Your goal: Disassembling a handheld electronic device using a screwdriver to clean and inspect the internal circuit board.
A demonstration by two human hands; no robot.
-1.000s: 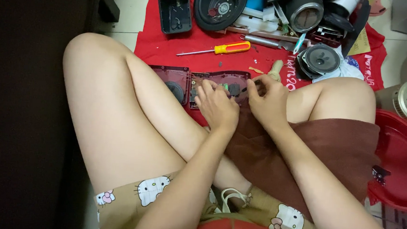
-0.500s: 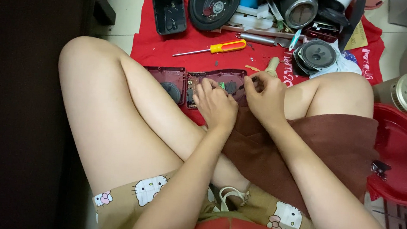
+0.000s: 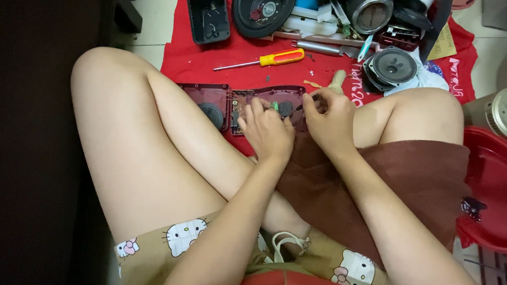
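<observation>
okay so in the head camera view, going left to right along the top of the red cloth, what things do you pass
Black open box → round black speaker cone → yellow-handled screwdriver → round metal-rimmed part → small black speaker → silver round can, off the red cloth.

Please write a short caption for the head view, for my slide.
Seated cross-legged, left hand and right hand work on an opened dark red casing on a red cloth.

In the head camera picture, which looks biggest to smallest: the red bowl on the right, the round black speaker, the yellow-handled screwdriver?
1. Red bowl, cut off by the frame edge.
2. Screwdriver and round black speaker: unsure; the screwdriver is longer, the speaker wider.
</observation>
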